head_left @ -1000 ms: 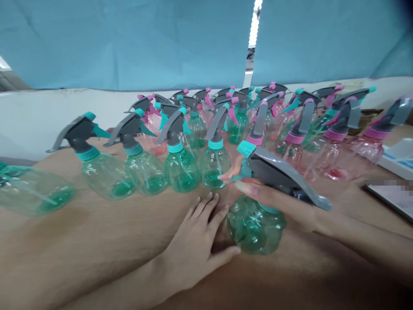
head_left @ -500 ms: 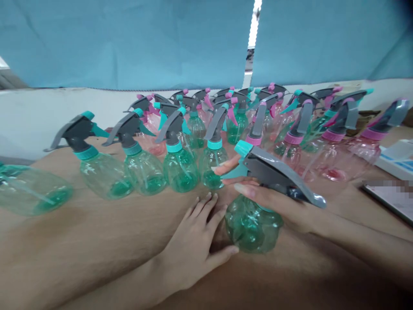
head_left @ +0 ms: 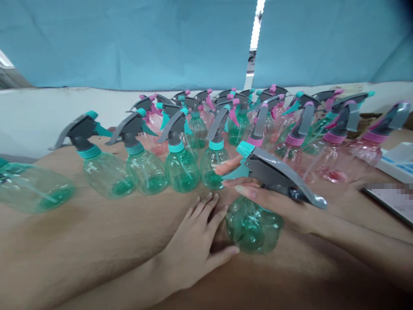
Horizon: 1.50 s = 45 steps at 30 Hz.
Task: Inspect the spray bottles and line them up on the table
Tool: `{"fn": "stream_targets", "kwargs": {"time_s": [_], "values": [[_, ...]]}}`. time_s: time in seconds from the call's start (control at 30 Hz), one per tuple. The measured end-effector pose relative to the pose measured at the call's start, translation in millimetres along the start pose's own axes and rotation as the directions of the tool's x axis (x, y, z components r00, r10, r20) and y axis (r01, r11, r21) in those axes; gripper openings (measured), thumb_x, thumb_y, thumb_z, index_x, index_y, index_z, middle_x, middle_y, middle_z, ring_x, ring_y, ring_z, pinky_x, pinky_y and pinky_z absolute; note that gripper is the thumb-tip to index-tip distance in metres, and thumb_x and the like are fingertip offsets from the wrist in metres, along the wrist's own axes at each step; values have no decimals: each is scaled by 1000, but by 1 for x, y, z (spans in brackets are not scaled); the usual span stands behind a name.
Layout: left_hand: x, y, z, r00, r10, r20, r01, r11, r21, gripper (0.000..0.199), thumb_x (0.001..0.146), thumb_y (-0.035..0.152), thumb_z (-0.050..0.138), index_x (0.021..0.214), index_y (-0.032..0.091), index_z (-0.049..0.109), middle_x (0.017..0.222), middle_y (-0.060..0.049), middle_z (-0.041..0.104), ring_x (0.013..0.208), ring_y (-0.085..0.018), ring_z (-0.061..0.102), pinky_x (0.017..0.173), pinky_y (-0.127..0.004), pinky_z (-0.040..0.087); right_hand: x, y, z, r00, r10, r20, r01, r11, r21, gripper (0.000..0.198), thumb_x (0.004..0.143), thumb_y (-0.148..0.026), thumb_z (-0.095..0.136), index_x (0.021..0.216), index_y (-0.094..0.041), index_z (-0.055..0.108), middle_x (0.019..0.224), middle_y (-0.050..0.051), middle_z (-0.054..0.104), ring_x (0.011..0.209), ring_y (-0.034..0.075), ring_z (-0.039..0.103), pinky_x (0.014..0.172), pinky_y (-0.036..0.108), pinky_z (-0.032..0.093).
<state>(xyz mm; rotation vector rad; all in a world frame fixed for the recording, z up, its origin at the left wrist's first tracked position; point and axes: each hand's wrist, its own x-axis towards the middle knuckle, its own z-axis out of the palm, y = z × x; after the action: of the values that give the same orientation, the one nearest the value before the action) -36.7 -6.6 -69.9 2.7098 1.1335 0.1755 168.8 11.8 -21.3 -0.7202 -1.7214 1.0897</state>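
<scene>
Close in front of me stands a green spray bottle (head_left: 254, 228) with a grey and teal trigger head. My right hand (head_left: 274, 200) is wrapped round its neck, just under the head, with fingers reaching past the teal trigger. Flat on the table lies my left hand (head_left: 200, 241), its fingers spread and its thumb by the bottle's base. Whether the thumb touches the bottle I cannot tell. Past my fingertips stands another green spray bottle (head_left: 213, 165), partly hidden by my right fingers.
Several green spray bottles (head_left: 182, 170) line the front left, and pink spray bottles (head_left: 335, 161) stand at the right. More crowd behind them. A dark-edged flat device (head_left: 387, 202) and a white and blue box (head_left: 400, 159) lie at the right. Blue cloth (head_left: 145, 43) hangs behind.
The view has shifted very slightly. Both hands and the held bottle keep nearly the same place and pose.
</scene>
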Motion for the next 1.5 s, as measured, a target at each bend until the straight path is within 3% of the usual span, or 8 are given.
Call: {"fn": "stream_targets", "kwargs": {"time_s": [0.2,0.37,0.63,0.87,0.97,1.07,1.27,1.5], "values": [[0,0,0,1000,0,5,0,1000,2,73,89,61,50,142,12,39,150,-20,38,138,-35,35,109,-55,35,1,2,0,999,38,-3,-38,999,-9,30,85,-25,61,114,-29,61,109,2,69,101,21,67,86,34,57],[1,0,-1,1000,5,2,-5,1000,1,74,89,59,50,144,12,37,151,-19,36,139,-35,34,110,-54,33,0,0,0,999,51,4,-51,998,-23,23,84,-18,58,101,-31,65,108,0,70,99,21,69,79,31,60],[0,0,0,1000,5,3,-5,1000,-5,74,90,61,48,144,12,37,152,-20,35,140,-34,32,111,-54,32,1,-4,1,998,63,16,-61,996,-71,32,86,-17,54,112,-33,64,105,0,72,107,22,66,92,37,55],[0,0,0,1000,12,-15,-12,1000,-13,74,89,60,50,143,12,37,152,-19,35,141,-35,30,111,-55,32,-1,-4,0,999,46,22,-46,999,-4,33,82,-10,54,106,-30,63,120,-2,68,97,20,70,83,32,58],[0,1,-1,1000,8,0,-8,1000,-14,73,89,59,51,142,11,39,152,-20,36,141,-35,31,111,-55,32,-1,-6,0,999,45,25,-45,998,-34,25,85,-16,55,101,-32,66,114,-2,70,96,22,70,76,33,60],[1,2,-2,1000,1,7,-1,1000,-15,71,89,58,53,141,11,40,152,-21,36,140,-35,32,109,-56,34,-1,-6,-3,999,34,15,-33,997,-65,30,82,-18,58,106,-35,65,112,-3,70,98,25,69,73,35,61],[-1,1,-1,1000,1,25,-1,1000,2,68,91,57,49,140,10,43,153,-20,33,140,-35,31,110,-57,33,-2,-4,-6,992,124,26,-120,988,-100,22,85,-25,58,105,-30,67,100,1,73,93,26,70,70,37,61],[0,-1,0,1000,7,19,-8,1000,20,65,92,57,47,138,11,45,152,-20,34,141,-34,30,110,-57,32,2,-16,-3,996,56,-63,-64,990,-123,10,75,-19,63,79,-28,62,78,-3,68,65,19,65,55,30,56]]}}
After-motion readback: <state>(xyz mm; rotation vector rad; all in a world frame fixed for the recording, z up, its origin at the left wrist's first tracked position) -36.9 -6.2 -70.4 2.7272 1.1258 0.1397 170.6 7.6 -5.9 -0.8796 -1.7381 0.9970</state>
